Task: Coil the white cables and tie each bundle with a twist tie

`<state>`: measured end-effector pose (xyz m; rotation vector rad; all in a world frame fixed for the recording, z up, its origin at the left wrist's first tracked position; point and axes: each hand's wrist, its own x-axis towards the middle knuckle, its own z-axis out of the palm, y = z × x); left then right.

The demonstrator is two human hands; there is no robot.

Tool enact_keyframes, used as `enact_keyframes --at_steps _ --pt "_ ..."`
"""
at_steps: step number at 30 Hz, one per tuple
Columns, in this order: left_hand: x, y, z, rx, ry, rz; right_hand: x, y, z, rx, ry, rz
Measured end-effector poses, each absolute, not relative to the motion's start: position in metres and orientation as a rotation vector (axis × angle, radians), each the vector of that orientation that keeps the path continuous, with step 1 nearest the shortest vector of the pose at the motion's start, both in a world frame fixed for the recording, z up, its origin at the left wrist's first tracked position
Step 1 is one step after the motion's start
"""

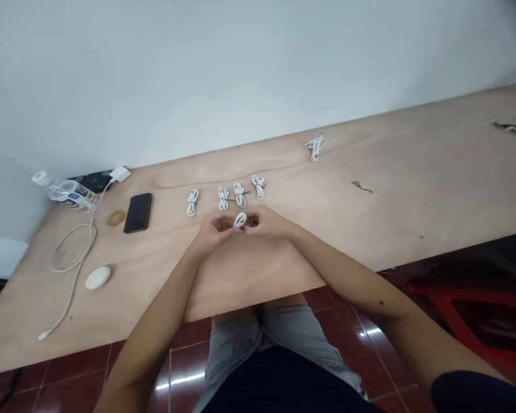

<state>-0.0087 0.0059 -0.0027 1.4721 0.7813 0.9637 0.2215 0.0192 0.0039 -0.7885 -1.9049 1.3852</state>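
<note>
Both of the person's hands are close together over the near half of the wooden table. Left hand and right hand each narrowed, thumb and fingers closing on a small white cable coil between them. Coil sits at the fingertips; from here I cannot tell whether a tie is around it.

Just beyond the hands, crowding the space ahead: three tied white bundles, left one, middle one, right one, each with a dark tie. A fourth tied bundle lies a little left of these. Well apart, toward the wall, a further white cable bundle; its tie is unclear. Right of centre, loose dark ties.

Left side is busier: black phone, amber ring just beside it, cream oval object nearer the edge. A long white cable loops past these from a white charger. Labelled bottle near the corner, overlapping dark flat items; upright or lying, cannot tell. Red stool below the table, right.
</note>
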Motion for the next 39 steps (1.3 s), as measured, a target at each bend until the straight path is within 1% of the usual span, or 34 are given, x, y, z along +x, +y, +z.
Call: enact_keyframes --at_steps 5,9,13,16,19,22,24,28,34,36,39 --pt "-0.009 0.006 -0.004 1.433 0.736 0.943 0.221 0.024 -0.002 -0.717 -1.935 1.470" --pt "-0.005 0.004 -0.001 1.325 0.683 1.039 0.221 0.030 -0.005 -0.630 -1.846 1.625" --pt "0.002 0.002 0.000 1.168 0.687 1.129 0.218 0.030 -0.008 -0.586 -1.707 1.707" --pt "0.006 0.002 0.000 1.101 0.708 1.222 0.213 0.029 -0.013 -0.617 -1.620 1.639" --pt "0.007 0.005 -0.002 1.090 0.751 1.317 0.210 0.028 -0.016 -0.672 -1.616 1.441" --pt "0.007 0.008 -0.004 1.109 0.784 1.345 0.211 0.027 -0.015 -0.701 -1.650 1.272" --pt "0.006 0.009 -0.005 1.141 0.795 1.351 0.212 0.026 -0.014 -0.718 -1.678 1.237" --pt "0.005 0.009 -0.004 1.216 0.805 1.330 0.216 0.029 -0.013 -0.752 -1.651 1.290" --pt "0.005 0.005 0.002 1.153 0.720 1.200 0.218 0.032 -0.014 -0.608 -1.485 1.698" --pt "0.005 0.005 0.002 1.092 0.699 1.187 0.216 0.032 -0.013 -0.610 -1.479 1.692" --pt "0.006 0.007 -0.002 1.062 0.746 1.272 0.212 0.030 -0.013 -0.686 -1.527 1.480"
